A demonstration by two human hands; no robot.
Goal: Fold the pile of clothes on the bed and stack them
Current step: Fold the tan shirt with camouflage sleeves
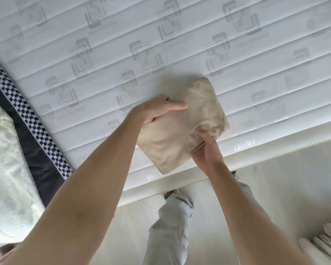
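A folded beige garment (182,131) is held just over the near edge of the white quilted mattress (107,60). My left hand (157,109) grips its left edge, thumb lying on top and fingers tucked under the cloth. My right hand (206,150) grips its lower right corner, fingers curled round the bunched fabric. The far end of the garment droops slightly and rests on the mattress.
At the left lie a dark garment with a checkered band (34,127) and a cream fluffy cloth (6,165). The bed's glossy white frame (275,142) runs along the near side. My grey trouser legs (168,226) stand on the pale floor. White slats (325,240) show at the bottom right.
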